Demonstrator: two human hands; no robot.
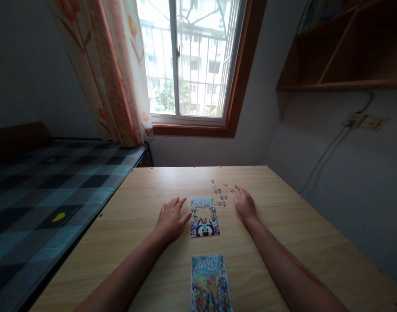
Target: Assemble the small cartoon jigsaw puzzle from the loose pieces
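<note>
A partly assembled jigsaw puzzle [205,229] lies flat on the wooden table, with a blue cartoon dog at its lower edge. Bare wood shows through a gap in its upper middle. My left hand [172,220] rests open at its left side, fingers spread and the thumb at the puzzle's edge. Loose puzzle pieces [219,191] are scattered beyond the puzzle to the right. My right hand [245,204] is beside them, its index finger stretched toward a single piece [232,190]. No piece shows in either hand.
A printed Bluey picture sheet [210,281] lies nearer me on the table [146,277]. A bed with a checked cover [71,190] stands left. Ahead are a window [198,65] and a curtain [117,78]. A wooden shelf [341,84] hangs at the right wall.
</note>
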